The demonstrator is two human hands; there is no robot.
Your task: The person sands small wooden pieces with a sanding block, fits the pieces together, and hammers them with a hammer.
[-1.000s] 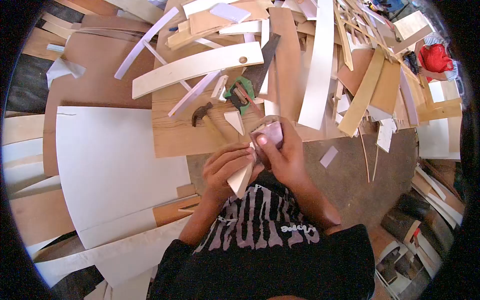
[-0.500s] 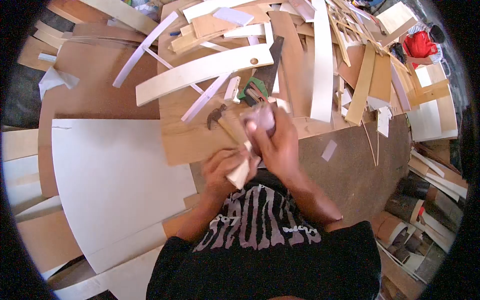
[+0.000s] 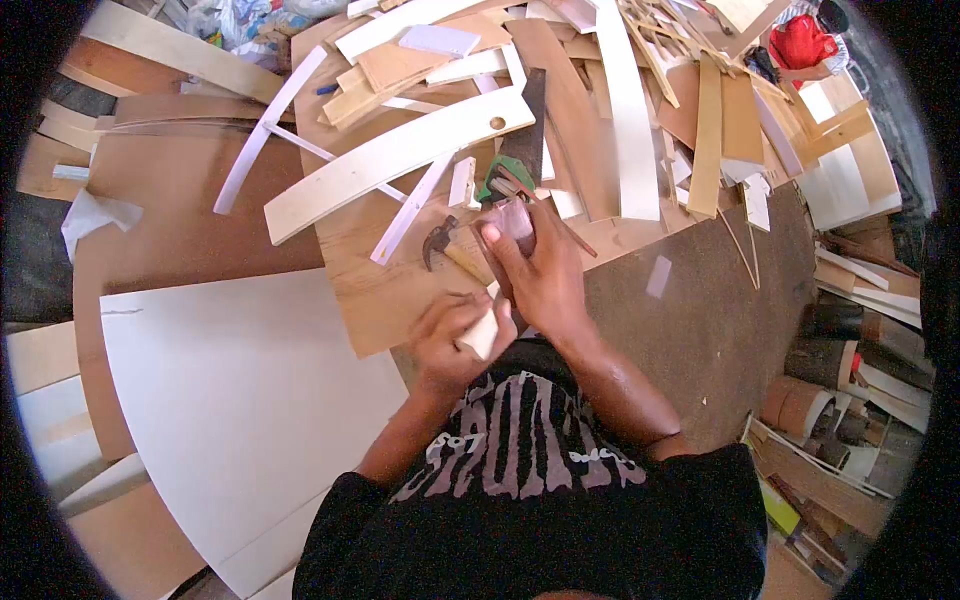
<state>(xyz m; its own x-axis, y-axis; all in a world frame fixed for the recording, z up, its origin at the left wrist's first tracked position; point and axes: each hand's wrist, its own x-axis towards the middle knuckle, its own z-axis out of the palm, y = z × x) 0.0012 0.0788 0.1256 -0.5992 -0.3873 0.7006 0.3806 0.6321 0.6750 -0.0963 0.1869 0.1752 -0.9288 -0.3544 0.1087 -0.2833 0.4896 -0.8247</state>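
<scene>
My left hand [image 3: 448, 335], slightly blurred, is closed around a short pale wood piece [image 3: 481, 336] in front of my shirt. Just above it, my right hand [image 3: 545, 270] grips a pinkish block [image 3: 514, 222] with a brown sheet along its side, like a sanding block. The block is near the wood piece's upper end; whether they touch cannot be seen. A hammer [image 3: 440, 243] lies on the plywood beside my hands, its handle partly hidden. Beyond the block sits a green tool or container [image 3: 505, 175], partly covered and hard to identify.
A long curved white board [image 3: 400, 155] with a hole lies across the plywood [image 3: 365, 310]. Offcuts and strips, including a tall white strip [image 3: 632, 120], crowd the far side. A large white panel [image 3: 240, 400] lies at left, and a dark brown board [image 3: 700, 330] at right.
My right hand has moved the block slightly up and away from my left hand. The left hand still holds the wood piece. The whole view has turned a little.
</scene>
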